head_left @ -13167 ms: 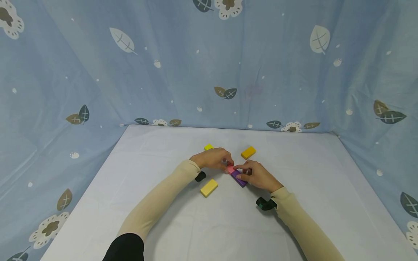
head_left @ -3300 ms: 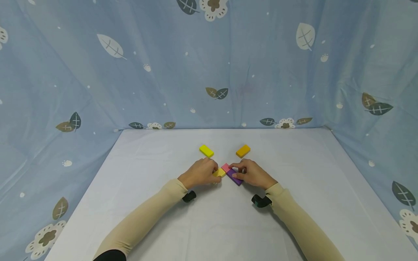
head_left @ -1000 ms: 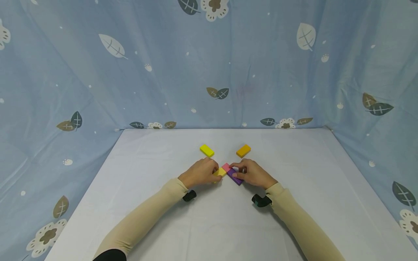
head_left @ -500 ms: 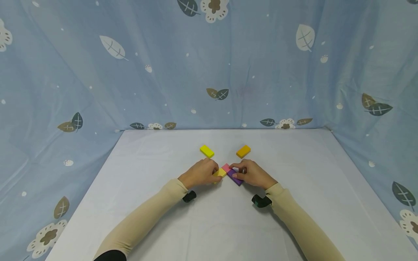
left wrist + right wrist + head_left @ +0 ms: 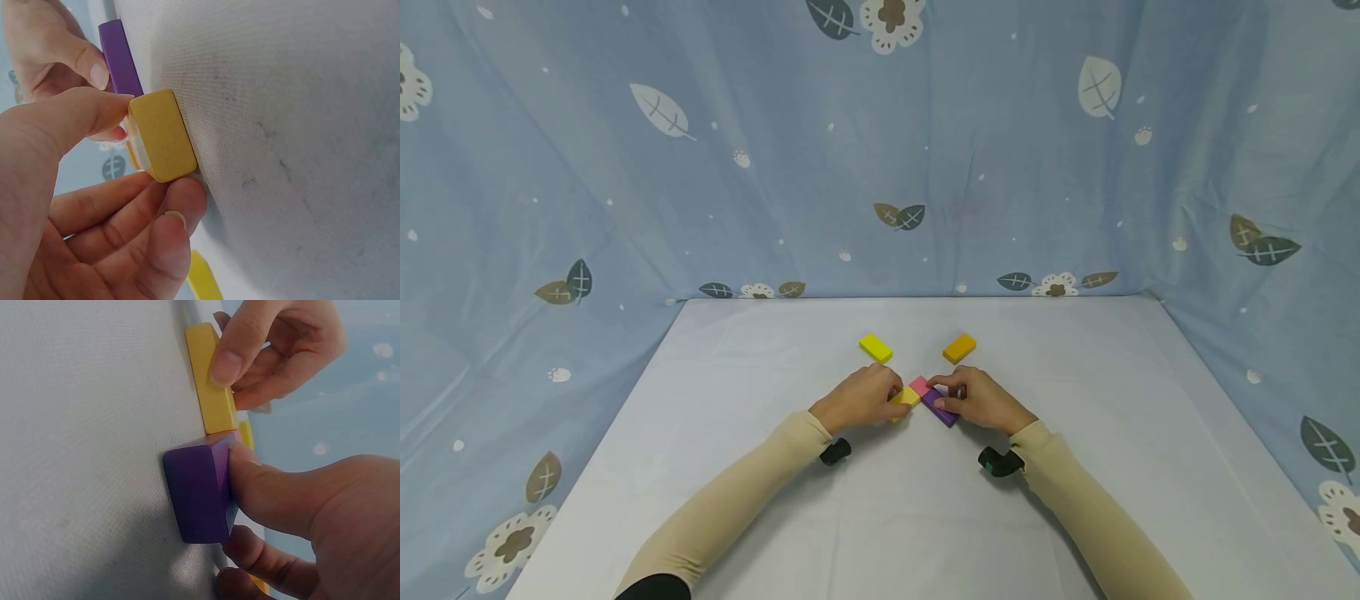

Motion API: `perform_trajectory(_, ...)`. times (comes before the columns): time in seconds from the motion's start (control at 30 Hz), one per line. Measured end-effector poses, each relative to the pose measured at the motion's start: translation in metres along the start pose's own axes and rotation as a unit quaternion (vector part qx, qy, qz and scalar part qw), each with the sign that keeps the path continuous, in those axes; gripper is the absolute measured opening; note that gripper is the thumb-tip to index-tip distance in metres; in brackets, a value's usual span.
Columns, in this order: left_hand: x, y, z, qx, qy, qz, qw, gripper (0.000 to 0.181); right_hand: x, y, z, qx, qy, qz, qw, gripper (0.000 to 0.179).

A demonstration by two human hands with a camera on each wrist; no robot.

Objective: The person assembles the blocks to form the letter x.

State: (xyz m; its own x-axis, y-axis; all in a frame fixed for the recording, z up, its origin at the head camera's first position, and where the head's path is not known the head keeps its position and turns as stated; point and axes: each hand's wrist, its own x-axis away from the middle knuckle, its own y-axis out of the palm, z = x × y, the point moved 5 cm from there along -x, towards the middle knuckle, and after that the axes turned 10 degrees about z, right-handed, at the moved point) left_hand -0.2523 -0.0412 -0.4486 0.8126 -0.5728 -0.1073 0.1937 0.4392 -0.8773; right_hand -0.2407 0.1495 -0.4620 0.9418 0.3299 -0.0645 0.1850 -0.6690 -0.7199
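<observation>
My left hand [image 5: 859, 398] pinches a pale yellow block [image 5: 165, 139] between thumb and fingers, low on the white cloth. My right hand [image 5: 988, 403] grips a purple block [image 5: 195, 495], thumb on one long side and fingers on the other. Between the hands lies a pink block [image 5: 918, 384], partly covered by the right fingers. In the right wrist view, one end of the yellow block meets the purple and pink pair. The head view shows yellow and purple slanting away from pink.
A bright yellow block [image 5: 876, 347] lies behind the left hand, an orange block [image 5: 959, 348] behind the right. The white table [image 5: 880, 517] ends at a blue patterned curtain [image 5: 820, 167]. Black wrist cameras [image 5: 1000, 462] hang under the sleeves.
Since the oldest frame, my left hand has left the pink block and brought the pale yellow block up against it. Over the last few seconds both hands stay still.
</observation>
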Motion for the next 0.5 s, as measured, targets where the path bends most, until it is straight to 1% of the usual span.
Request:
perform_trajectory(0.2, -0.0005, -0.0013, 0.0008, -0.003, -0.001, 0.002, 1.0, 0.033, 0.0004, -0.0005, -0.001, -0.001, -0.007, 0.0, 1.0, 0.037)
perform_trajectory(0.4, -0.0022, -0.0059, 0.0015, -0.008, 0.004, 0.011, 0.9999, 0.03, 0.0005, -0.0009, -0.0008, -0.005, -0.011, 0.002, 0.9999, 0.036)
perform_trajectory(0.5, -0.0028, -0.0081, 0.0015, -0.014, 0.005, 0.017, 0.9998, 0.038, 0.0004, -0.0006, -0.0003, -0.004, -0.011, 0.002, 0.9999, 0.036)
